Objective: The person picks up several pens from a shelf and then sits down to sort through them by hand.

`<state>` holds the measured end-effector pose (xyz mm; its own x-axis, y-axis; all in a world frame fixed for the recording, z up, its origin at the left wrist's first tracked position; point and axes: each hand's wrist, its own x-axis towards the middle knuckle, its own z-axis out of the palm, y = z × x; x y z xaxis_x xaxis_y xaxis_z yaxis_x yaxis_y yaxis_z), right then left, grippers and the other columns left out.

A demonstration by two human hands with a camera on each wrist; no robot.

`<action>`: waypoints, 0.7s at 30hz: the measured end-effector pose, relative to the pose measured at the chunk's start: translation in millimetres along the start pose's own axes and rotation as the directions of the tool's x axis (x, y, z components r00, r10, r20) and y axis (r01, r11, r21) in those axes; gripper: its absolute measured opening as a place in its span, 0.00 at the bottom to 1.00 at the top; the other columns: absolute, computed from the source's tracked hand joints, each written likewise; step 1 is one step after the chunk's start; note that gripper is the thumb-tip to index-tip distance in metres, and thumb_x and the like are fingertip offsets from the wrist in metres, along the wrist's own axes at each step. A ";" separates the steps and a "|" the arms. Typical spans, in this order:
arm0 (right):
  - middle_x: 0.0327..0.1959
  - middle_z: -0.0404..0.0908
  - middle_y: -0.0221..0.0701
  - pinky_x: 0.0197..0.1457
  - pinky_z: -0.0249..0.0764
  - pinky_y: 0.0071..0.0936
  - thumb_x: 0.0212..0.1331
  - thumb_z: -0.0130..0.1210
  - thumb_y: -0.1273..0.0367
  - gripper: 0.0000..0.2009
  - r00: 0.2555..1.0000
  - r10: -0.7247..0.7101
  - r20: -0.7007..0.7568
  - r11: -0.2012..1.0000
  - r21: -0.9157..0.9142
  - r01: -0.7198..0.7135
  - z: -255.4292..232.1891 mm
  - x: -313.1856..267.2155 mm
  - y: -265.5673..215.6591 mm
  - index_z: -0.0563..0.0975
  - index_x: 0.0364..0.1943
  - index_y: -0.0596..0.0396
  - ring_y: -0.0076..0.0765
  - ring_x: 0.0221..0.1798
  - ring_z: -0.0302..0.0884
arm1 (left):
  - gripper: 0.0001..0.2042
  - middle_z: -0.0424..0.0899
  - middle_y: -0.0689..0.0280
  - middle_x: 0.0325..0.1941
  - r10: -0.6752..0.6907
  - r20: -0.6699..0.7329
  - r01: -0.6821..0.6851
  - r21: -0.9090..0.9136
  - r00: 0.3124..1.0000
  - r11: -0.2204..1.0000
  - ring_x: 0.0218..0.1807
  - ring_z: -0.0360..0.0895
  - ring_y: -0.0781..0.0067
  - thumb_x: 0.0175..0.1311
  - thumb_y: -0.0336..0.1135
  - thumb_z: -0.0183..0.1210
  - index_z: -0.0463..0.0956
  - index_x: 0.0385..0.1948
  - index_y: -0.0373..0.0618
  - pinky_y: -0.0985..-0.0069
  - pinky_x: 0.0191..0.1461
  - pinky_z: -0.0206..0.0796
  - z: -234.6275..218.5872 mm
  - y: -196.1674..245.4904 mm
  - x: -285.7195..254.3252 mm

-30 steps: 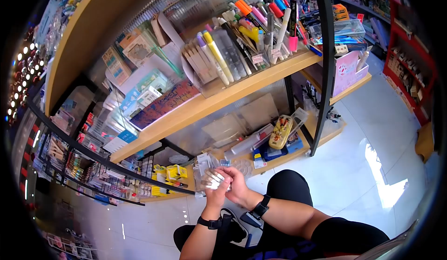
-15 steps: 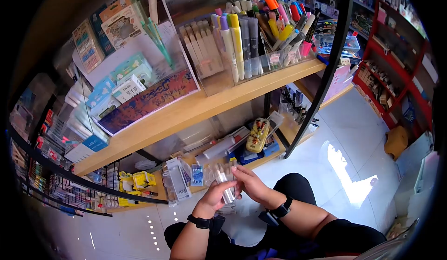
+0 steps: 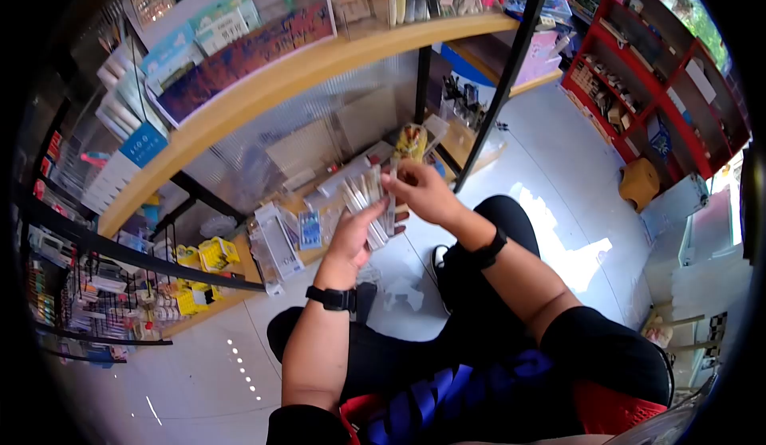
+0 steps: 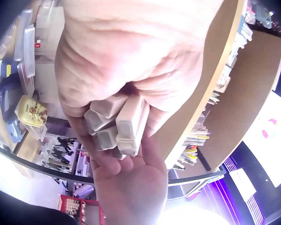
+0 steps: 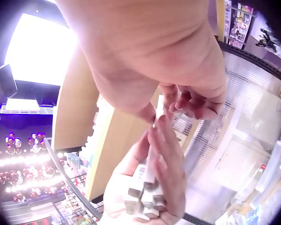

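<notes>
A bundle of slim, pale, square-ended sticks [image 3: 369, 220] stands in my left hand [image 3: 349, 236], whose fingers and thumb wrap round it. Their blunt ends [image 4: 127, 123] show close up in the left wrist view, several side by side. With thumb and fingertips, my right hand [image 3: 428, 195] pinches one stick near the top of the bundle. In the right wrist view a white stick [image 5: 159, 104] reaches up from the bundle into those fingertips. The right hand's other fingers are curled below its palm. Both hands are in front of the lower shelf, over my knees.
Above and ahead runs a wooden shelf edge [image 3: 359, 49] with pens and boxes on it. A clear box [image 3: 277, 242], a blue packet [image 3: 309, 230] and a yellow case [image 3: 411, 140] lie on the lower shelf. A black post [image 3: 504, 86] stands right of it.
The head view has tilted down, and both hands appear higher in it. The bundle shows more clearly, and the right hand now pinches a stick at its top.
</notes>
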<state>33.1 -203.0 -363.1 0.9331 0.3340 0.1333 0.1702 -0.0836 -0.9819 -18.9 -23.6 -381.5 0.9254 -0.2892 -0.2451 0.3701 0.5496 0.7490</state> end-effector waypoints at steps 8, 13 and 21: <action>0.31 0.85 0.26 0.36 0.72 0.21 0.73 0.61 0.62 0.15 0.995 0.029 0.090 0.999 -0.015 -0.028 -7.3 -7.8 -80.5 0.81 0.48 0.63 0.17 0.32 0.76 | 0.18 0.88 0.59 0.51 0.161 0.071 -0.162 0.010 0.984 0.987 0.46 0.90 0.65 0.74 0.35 0.61 0.76 0.63 0.44 0.66 0.44 0.87 5.8 20.9 -29.7; 0.30 0.82 0.22 0.36 0.70 0.16 0.71 0.62 0.66 0.12 0.989 0.053 0.137 0.996 -0.076 -0.043 -15.7 -1.6 -97.3 0.81 0.48 0.61 0.13 0.33 0.76 | 0.18 0.87 0.60 0.49 0.162 0.052 -0.160 -0.042 0.985 0.986 0.41 0.86 0.70 0.74 0.35 0.61 0.75 0.62 0.44 0.69 0.38 0.82 3.7 18.9 -23.9; 0.27 0.84 0.25 0.29 0.72 0.16 0.68 0.67 0.63 0.14 0.995 0.039 0.094 0.980 -0.200 -0.020 -31.2 5.9 -110.6 0.81 0.42 0.61 0.15 0.27 0.77 | 0.20 0.85 0.62 0.49 0.166 0.022 -0.164 -0.052 0.986 0.985 0.39 0.81 0.73 0.73 0.36 0.63 0.71 0.63 0.47 0.74 0.36 0.74 10.3 13.6 -15.1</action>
<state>29.7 -221.1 -249.6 0.9050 0.4174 0.0816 0.2117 -0.2758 -0.9376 -28.8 -19.9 -361.2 0.9718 -0.2118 -0.1038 0.2169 0.6300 0.7457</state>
